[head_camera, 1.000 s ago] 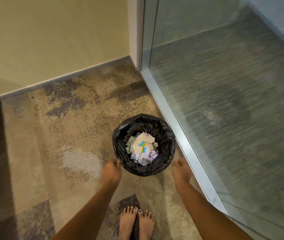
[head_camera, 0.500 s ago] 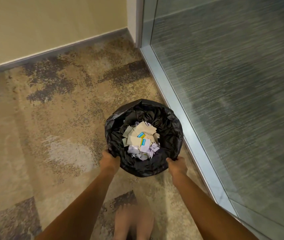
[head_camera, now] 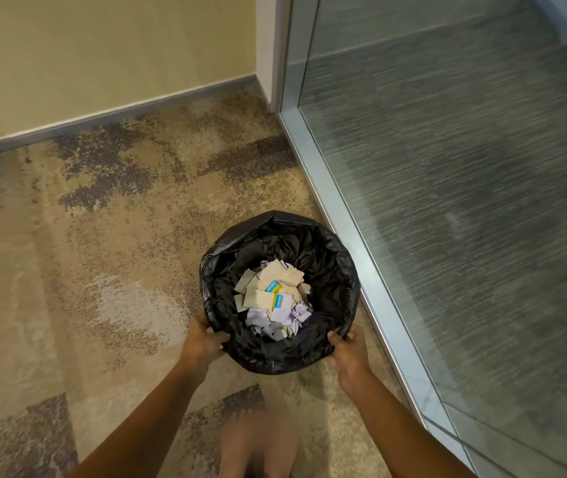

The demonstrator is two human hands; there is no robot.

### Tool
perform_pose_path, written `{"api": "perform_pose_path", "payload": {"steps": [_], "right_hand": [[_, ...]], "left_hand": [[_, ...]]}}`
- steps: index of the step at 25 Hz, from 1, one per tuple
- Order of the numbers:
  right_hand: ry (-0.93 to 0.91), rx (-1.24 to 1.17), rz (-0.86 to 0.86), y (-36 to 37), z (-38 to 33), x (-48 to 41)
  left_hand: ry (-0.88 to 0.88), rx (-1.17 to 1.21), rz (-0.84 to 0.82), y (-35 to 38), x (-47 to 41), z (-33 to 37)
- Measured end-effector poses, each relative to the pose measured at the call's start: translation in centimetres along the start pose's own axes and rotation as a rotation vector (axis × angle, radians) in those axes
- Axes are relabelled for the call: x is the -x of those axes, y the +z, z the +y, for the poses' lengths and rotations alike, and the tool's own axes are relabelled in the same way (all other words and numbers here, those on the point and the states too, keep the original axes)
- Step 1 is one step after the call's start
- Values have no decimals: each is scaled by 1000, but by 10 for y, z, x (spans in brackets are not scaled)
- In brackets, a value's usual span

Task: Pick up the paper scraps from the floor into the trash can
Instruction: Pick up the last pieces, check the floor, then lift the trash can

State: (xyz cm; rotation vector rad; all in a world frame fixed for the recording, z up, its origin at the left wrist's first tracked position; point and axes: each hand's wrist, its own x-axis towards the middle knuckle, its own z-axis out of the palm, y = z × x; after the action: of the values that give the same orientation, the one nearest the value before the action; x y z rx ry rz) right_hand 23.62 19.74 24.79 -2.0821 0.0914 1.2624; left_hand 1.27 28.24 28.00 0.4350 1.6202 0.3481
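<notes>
On carpet by glass wall: trash can (head_camera: 323,236) w/ paper scraps (head_camera: 271,298) btwn hands; left hand (head_camera: 202,343) + right hand (head_camera: 349,350) fingers curled, gripping near rim.

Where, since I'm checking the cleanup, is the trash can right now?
In the head view, the trash can is lower centre, just left of the glass wall's metal frame, its near rim gripped by the left hand and right hand.

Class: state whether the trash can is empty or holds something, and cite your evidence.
Partly filled: paper scraps lie piled at the bottom of the trash can, well below its rim.
</notes>
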Motion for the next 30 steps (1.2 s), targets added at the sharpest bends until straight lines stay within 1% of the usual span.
{"api": "perform_pose_path", "payload": {"steps": [3,6,11,15,19,25,27,30], "right_hand": [[-58,-65,-53,-7,-22,29],[-105,-154,-105,-14,-57,63],[-203,-148,-129,-21,-117,120],[-286,-215,-177,-30,-161,172],[-302,-228,-186,-27,-197,204],[-284,-211,-186,5,-245,217],[-270,-202,-202,24,-264,216],[-253,-272,-257,59,-297,210]], "left_hand": [[44,14,18,-12,28,18],[116,21,-4,-22,64,46],[228,72,7,-33,133,102],[301,113,22,-46,189,142],[336,170,7,-59,225,175],[343,205,47,-73,234,230],[347,208,40,-79,224,254],[352,209,13,-90,196,299]]}}
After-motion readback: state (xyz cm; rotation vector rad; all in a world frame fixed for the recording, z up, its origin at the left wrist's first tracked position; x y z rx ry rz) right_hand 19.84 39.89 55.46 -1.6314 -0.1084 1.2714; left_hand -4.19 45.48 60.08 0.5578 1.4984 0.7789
